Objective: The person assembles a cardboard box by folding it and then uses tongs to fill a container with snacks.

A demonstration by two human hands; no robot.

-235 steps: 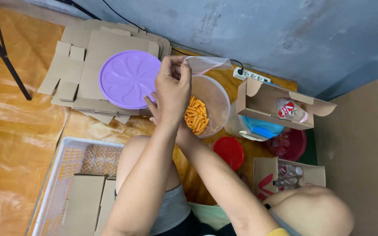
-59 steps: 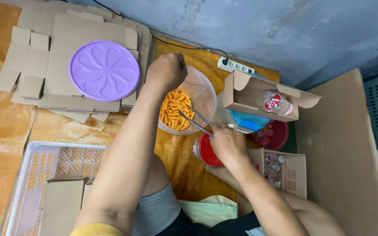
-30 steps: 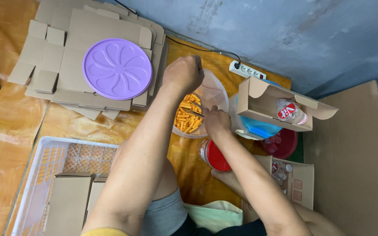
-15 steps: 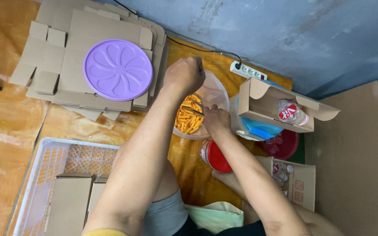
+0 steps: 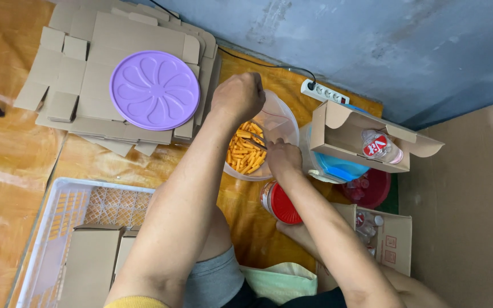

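I sit on the floor over a clear round tub (image 5: 232,171) of orange snack sticks (image 5: 245,154). My left hand (image 5: 238,96) is closed in a fist above the tub's far rim, pinching a clear plastic bag (image 5: 274,121) that hangs into the tub. My right hand (image 5: 282,159) rests at the tub's right rim and grips metal tongs (image 5: 254,138), whose tips lie among the sticks just under my left hand.
A purple lid (image 5: 155,89) lies on flat cardboard boxes (image 5: 75,68) at back left. A white basket (image 5: 58,217) with folded boxes is front left. To the right are a red-lidded jar (image 5: 281,202), an open carton (image 5: 343,140) with a bottle, a power strip (image 5: 323,92) and a cardboard sheet (image 5: 463,217).
Earlier both hands held the bag over the tub. Since then my right hand has come down with the tongs, from beside the tub into the sticks. My left hand has stayed put.
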